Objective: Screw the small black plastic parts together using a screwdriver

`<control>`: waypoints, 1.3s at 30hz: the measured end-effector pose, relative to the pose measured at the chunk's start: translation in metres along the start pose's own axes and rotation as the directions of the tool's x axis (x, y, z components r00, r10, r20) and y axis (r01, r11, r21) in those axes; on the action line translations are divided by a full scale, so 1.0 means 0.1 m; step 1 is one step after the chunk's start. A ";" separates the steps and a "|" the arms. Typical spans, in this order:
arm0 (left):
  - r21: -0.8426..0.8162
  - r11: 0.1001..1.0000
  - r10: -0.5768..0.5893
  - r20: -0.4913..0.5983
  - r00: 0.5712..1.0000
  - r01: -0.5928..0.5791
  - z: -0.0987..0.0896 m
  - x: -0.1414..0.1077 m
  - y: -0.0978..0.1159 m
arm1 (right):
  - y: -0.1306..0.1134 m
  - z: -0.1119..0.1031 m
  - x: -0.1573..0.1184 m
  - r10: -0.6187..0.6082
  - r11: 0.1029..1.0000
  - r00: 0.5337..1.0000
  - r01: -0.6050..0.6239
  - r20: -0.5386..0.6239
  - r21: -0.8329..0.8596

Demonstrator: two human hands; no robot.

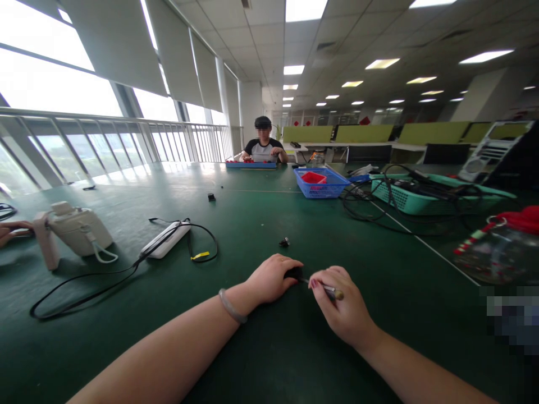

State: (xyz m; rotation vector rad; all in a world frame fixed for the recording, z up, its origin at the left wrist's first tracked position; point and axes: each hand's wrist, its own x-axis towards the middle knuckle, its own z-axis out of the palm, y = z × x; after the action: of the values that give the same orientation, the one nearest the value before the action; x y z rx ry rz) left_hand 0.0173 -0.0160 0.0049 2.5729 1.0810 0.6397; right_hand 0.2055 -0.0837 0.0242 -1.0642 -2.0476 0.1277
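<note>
My left hand (273, 278), with a grey bangle on its wrist, is closed around a small black block-like part (293, 272) low over the green table. The fingers hide much of that part. My right hand (341, 303) grips a slim screwdriver (332, 292) with a rounded, brownish handle end. Its thin shaft points left and reaches the black part; whether the tip sits in it I cannot tell. Just beyond my hands, a small dark piece with a metallic glint (284, 242) lies on the table.
A white power strip (166, 240) with a black cable and a beige bottle-shaped case (80, 230) lie left. A blue basket (322, 191), green basket (391, 199) and red-topped clear jar (497, 255) stand right. A co-worker (263, 146) sits opposite; another person's hand (12, 231) shows far left.
</note>
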 end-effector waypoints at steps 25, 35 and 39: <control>-0.067 0.998 -0.013 0.027 1.000 0.015 -0.02 0.01 -0.03 | 0.14 0.01 -0.02 0.233 0.964 0.972 -0.233 0.018 0.126; -0.080 0.997 0.014 0.036 0.999 -0.011 0.00 0.03 -0.07 | 0.09 0.03 -0.02 0.111 0.988 0.988 -0.121 0.103 0.092; -0.077 0.997 0.016 0.046 0.999 -0.013 -0.01 0.03 -0.07 | 0.08 0.04 0.00 0.180 0.979 0.971 -0.192 0.158 0.063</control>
State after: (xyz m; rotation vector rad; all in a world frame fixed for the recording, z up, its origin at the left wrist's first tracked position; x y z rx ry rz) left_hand 0.0150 -0.0089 0.0041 2.5196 1.0041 0.6092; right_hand 0.2081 -0.0770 0.0184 -1.2286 -2.0548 0.3932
